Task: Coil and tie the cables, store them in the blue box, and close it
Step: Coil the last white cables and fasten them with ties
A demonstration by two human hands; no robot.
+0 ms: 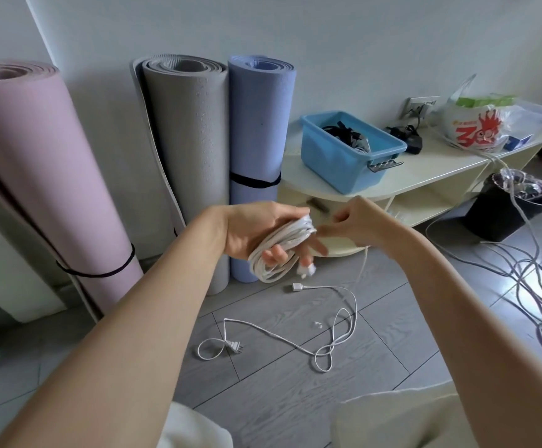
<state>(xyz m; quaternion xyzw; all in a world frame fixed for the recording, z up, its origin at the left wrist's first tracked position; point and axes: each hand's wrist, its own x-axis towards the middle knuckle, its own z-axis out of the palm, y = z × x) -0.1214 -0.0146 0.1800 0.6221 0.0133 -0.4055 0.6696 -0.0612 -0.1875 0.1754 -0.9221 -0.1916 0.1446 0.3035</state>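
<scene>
My left hand grips a coiled white cable, its fingers curled through the loops, with a white plug hanging at the coil's lower right. My right hand pinches the top end of the same coil with its fingertips. A second white cable lies loose on the grey floor below, a two-pin plug at its left end. The blue box stands open on the cream shelf unit, holding dark cables. No lid shows in view.
Three rolled mats, pink, grey and blue-violet, lean against the wall at left. A black adapter and a plastic bag sit on the shelf. A black bin and several grey cables occupy the floor at right.
</scene>
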